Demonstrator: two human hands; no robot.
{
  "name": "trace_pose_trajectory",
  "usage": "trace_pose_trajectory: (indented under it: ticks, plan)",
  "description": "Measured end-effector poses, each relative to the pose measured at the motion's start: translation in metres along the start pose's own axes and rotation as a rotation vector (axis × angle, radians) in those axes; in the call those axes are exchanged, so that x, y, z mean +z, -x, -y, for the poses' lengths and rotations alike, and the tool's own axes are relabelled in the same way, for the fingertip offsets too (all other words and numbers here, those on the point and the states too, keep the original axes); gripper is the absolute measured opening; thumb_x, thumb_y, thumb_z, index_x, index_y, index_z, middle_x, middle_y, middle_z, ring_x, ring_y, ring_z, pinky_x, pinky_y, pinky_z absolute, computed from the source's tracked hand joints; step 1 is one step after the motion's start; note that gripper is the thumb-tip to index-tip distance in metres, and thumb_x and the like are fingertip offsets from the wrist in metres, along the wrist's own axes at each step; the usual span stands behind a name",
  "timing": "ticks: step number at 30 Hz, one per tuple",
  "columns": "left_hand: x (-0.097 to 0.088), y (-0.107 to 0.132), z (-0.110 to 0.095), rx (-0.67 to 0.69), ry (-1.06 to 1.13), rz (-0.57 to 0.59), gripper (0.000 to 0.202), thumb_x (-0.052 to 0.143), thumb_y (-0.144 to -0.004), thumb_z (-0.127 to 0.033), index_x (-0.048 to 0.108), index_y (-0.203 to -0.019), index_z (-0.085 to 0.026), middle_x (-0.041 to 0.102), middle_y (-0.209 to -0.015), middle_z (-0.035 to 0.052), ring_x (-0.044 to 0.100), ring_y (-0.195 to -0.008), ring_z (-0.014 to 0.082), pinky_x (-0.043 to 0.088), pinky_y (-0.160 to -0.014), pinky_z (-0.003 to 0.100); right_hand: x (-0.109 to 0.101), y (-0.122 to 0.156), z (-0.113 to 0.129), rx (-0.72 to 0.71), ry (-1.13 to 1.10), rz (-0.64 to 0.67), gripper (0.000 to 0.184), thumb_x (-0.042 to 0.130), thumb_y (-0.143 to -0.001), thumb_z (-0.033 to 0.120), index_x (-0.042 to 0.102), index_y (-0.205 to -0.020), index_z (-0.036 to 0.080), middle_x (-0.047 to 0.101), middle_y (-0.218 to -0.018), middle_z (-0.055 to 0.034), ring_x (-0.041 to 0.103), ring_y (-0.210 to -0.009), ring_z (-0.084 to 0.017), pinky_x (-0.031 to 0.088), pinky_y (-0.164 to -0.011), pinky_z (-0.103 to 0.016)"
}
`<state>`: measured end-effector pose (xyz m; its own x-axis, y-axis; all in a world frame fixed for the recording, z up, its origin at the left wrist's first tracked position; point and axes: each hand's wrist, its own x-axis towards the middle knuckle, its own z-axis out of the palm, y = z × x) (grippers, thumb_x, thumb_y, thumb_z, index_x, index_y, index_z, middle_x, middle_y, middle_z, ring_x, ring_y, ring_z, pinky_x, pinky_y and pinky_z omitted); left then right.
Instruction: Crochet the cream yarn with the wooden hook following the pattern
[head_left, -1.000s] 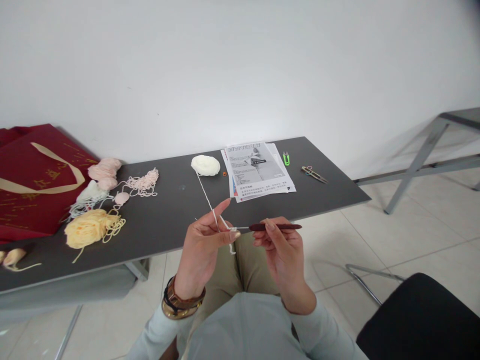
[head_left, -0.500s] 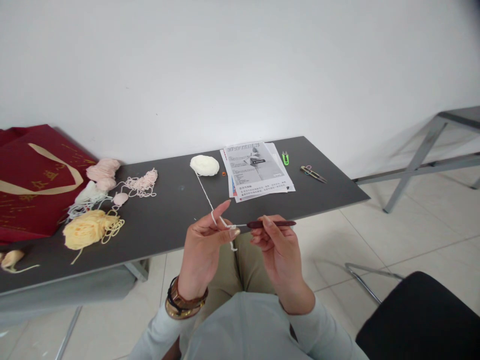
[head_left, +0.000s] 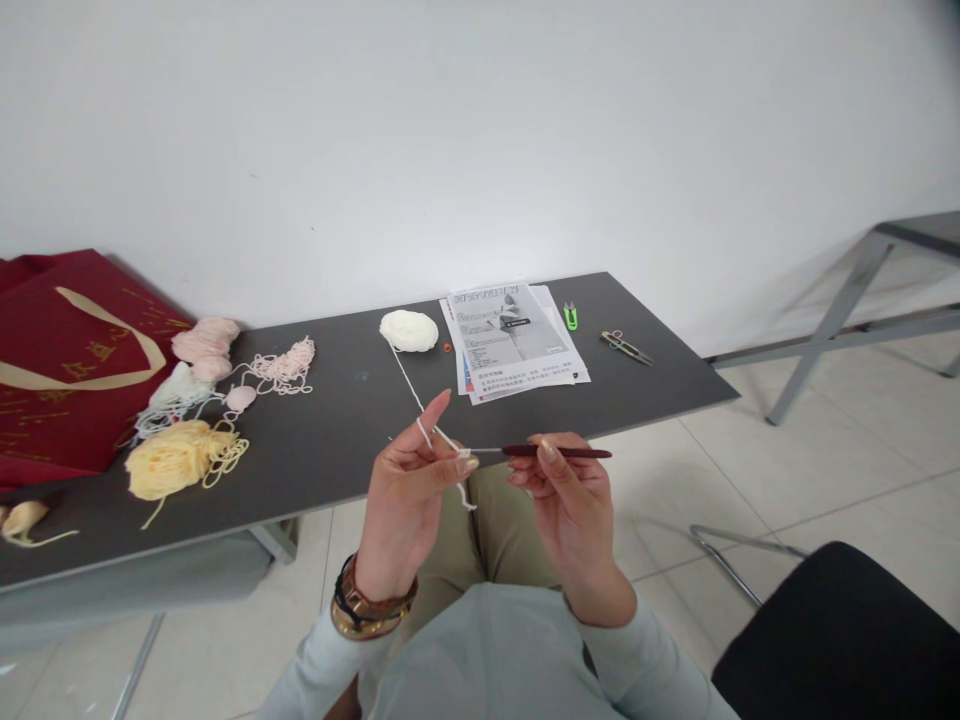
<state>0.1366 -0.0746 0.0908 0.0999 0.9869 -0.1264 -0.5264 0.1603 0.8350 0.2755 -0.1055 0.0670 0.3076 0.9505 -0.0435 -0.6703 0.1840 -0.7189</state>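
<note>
My left hand (head_left: 409, 495) pinches a strand of white yarn (head_left: 409, 390) between thumb and fingers, with the strand looped over the raised forefinger. The yarn runs back over the table to a white yarn ball (head_left: 409, 330). My right hand (head_left: 566, 500) grips a dark red crochet hook (head_left: 555, 452) held level, its thin metal tip pointing left into the yarn at my left fingertips. A short yarn tail hangs below the pinch. Both hands hover in front of the dark table (head_left: 352, 420), above my lap.
A yellow yarn heap (head_left: 176, 458), pink yarn (head_left: 206, 340) and a red bag (head_left: 67, 360) lie at the left. Printed sheets (head_left: 514, 340), green snips (head_left: 571, 317) and small scissors (head_left: 626, 347) lie at the right. A metal-legged bench (head_left: 862, 300) and a black seat (head_left: 840, 640) stand at the right.
The right hand pushed the hook left toward the yarn, then drew it back to the right. The left forefinger has risen slightly.
</note>
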Motion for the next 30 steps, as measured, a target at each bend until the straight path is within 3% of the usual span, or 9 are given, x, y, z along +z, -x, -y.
trace_pose_trajectory:
  ticks: [30]
  plan:
    - [-0.006, -0.002, -0.009, -0.114, -0.011, 0.036, 0.058, 0.078, -0.057, -0.006, 0.068, -0.113, -0.019, 0.055, -0.053, -0.0053, 0.054, -0.057, 0.0083, 0.045, -0.059, 0.021, -0.007, 0.004, 0.019, -0.183, 0.213, 0.184, 0.008, 0.070, -0.078, 0.018, 0.074, -0.084, 0.022, 0.073, -0.085, -0.0036, 0.072, -0.075, -0.018, 0.063, -0.066, -0.028]
